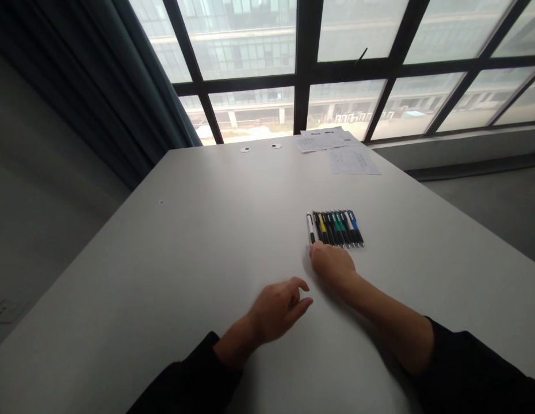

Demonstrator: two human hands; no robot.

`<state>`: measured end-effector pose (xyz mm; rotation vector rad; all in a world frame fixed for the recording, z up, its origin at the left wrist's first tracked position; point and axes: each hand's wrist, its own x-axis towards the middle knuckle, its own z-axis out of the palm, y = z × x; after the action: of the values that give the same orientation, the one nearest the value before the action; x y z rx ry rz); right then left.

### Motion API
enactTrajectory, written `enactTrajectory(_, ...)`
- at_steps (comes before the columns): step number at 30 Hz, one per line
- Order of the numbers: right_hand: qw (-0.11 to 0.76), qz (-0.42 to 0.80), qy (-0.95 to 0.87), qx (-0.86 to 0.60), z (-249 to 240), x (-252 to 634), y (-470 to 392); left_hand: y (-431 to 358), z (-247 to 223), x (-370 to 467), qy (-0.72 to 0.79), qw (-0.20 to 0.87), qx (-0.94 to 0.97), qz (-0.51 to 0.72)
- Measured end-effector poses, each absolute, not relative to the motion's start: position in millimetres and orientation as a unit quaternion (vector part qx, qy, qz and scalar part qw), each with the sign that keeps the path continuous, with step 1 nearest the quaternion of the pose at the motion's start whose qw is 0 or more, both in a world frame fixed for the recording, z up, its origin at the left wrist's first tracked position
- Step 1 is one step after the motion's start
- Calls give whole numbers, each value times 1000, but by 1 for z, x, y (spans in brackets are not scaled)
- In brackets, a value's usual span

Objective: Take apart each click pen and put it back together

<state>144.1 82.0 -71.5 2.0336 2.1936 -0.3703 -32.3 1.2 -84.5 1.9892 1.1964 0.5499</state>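
Several pens [337, 228] in white, yellow, black, green and blue lie side by side in a row on the white table [216, 230]. At the row's left end, a white pen [310, 226] with a black grip sits slightly apart from the others. My right hand [332, 265] is closed at the near end of this white pen, its fingertips partly hidden behind the hand. Nearer to me and to the left, my left hand [278, 307] hovers over or rests on the table, thumb and forefinger apart, with nothing between them.
Printed paper sheets [354, 160] lie at the far right of the table. Two round cable-hole covers [245, 150] are set near its far edge. Beyond stand large windows with dark frames [308, 69], and a dark blue curtain [121, 75] hangs at the left.
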Motion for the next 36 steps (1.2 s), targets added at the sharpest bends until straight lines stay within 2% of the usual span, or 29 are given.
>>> enactTrajectory(18, 54, -95, 727, 677, -64, 150, 84, 1, -85, -34, 449, 321, 807, 210)
enactTrajectory(25, 21, -64, 754, 653, -66, 155, 74, -4, -85, -40, 427, 257, 831, 246)
enactTrajectory(27, 5, -54, 778, 626, -65, 165, 59, -14, -83, -53, 404, 223, 849, 257)
enactTrajectory(31, -32, -49, 848, 526, -74, 208, 21, -45, -80, -97, 352, 67, 899, 251)
enactTrajectory(34, -168, -10, 922, 349, -88, 245, 2, -62, -80, -130, 376, 8, 912, 167)
enactTrajectory(36, -172, 5, 939, 299, -94, 261, -2, -67, -81, -143, 403, -3, 907, 123)
